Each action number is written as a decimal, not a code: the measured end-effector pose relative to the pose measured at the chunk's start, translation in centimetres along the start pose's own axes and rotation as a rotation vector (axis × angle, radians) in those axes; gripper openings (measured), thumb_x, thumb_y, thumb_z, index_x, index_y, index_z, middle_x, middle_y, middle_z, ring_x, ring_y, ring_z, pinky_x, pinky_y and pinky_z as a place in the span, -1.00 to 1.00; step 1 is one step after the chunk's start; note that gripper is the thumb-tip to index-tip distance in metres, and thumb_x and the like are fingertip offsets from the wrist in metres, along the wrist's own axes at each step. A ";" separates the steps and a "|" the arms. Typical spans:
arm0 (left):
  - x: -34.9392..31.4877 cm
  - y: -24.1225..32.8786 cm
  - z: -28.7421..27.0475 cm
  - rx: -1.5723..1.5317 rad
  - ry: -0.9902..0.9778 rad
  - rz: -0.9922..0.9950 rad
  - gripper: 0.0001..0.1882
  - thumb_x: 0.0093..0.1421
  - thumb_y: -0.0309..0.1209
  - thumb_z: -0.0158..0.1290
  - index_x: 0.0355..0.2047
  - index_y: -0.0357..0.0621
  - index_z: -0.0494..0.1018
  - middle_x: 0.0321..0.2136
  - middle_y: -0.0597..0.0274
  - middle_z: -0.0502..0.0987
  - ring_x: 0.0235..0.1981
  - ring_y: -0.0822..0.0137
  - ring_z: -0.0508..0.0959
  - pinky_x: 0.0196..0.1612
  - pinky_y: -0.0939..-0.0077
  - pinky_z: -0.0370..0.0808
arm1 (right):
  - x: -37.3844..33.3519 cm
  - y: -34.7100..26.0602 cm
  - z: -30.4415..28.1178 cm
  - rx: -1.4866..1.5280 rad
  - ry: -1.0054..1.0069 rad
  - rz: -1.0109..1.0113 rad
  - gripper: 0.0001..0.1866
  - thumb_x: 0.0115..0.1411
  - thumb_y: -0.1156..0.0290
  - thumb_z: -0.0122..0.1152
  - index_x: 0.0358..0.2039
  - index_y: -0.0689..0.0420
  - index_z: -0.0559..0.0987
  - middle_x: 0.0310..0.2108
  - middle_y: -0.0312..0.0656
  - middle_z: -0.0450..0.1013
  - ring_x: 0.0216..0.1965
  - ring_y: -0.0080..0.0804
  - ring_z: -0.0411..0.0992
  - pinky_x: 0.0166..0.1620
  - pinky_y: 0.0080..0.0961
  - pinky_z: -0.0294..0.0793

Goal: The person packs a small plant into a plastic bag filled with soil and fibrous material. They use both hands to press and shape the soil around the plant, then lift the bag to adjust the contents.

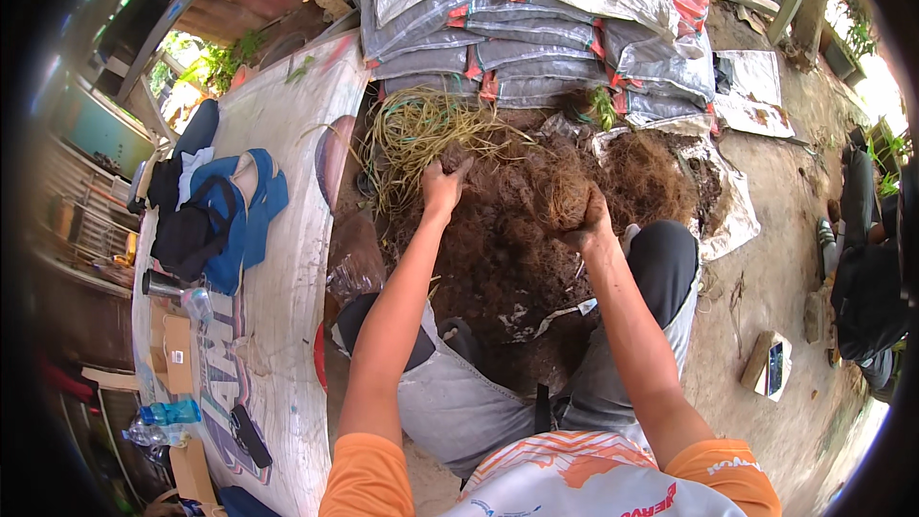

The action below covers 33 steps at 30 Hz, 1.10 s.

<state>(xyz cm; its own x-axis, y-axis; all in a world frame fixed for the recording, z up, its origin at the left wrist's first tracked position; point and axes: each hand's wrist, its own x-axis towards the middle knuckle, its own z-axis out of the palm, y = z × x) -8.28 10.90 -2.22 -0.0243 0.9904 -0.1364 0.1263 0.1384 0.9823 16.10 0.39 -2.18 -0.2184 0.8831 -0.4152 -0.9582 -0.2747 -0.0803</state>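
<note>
My right hand (591, 222) is closed on the lower right side of a round clump of brown fibre (563, 193). My left hand (443, 189) is at the edge of a heap of yellow-green stringy stems (407, 139). Its soil-darkened fingers are bent in, and I cannot make out what lies between them. Beneath both hands spreads a pile of dark soil mixed with fibre (507, 249). More loose brown fibre (656, 182) lies right of the held clump, partly on a white sack (732, 196).
Stacked grey sacks (536, 38) stand beyond the pile. At left, a white-covered table (278, 325) bears blue clothing (251, 215), a cardboard box (172, 349) and bottles. A phone-like object (773, 369) rests on a block at right. Another person (866, 278) sits at the far right.
</note>
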 end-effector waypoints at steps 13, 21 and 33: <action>-11.2 5.2 7.2 0.036 -0.408 0.306 -0.41 0.19 -0.17 0.10 0.12 -0.22 0.22 -0.10 0.08 0.42 -0.05 0.25 0.43 0.04 0.34 0.37 | -1.1 1.9 2.2 -0.240 0.077 -0.137 -0.57 0.27 0.03 -0.17 -0.05 0.04 0.47 -0.09 -0.24 0.47 -0.04 -0.27 0.40 0.03 -0.11 0.38; -11.1 6.3 6.4 0.092 -0.414 0.417 -0.40 0.31 0.01 -0.18 0.13 -0.26 0.24 0.12 -0.11 0.24 0.08 0.10 0.33 0.17 0.19 0.24 | -1.0 2.0 1.8 -0.017 -0.117 -0.008 -0.57 0.27 0.09 -0.17 -0.01 0.05 0.45 -0.04 -0.20 0.45 -0.04 -0.25 0.43 0.05 -0.18 0.41; -12.0 4.3 9.2 0.366 -0.026 0.875 -0.72 0.24 -0.39 -0.06 -0.08 -0.23 0.43 -0.02 -0.03 0.40 0.02 -0.01 0.41 0.10 0.13 0.34 | -1.7 4.4 2.2 -0.085 -0.057 -0.139 -0.64 0.25 0.13 -0.10 -0.08 0.04 0.49 -0.09 -0.21 0.47 -0.10 -0.30 0.46 -0.04 -0.27 0.49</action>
<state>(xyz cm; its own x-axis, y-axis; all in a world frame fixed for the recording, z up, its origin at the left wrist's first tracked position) 1.67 -0.28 2.49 0.2477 0.7430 0.6218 0.3921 -0.6638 0.6369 11.81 -1.46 0.12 -0.0974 0.9344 -0.3425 -0.9613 -0.1775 -0.2107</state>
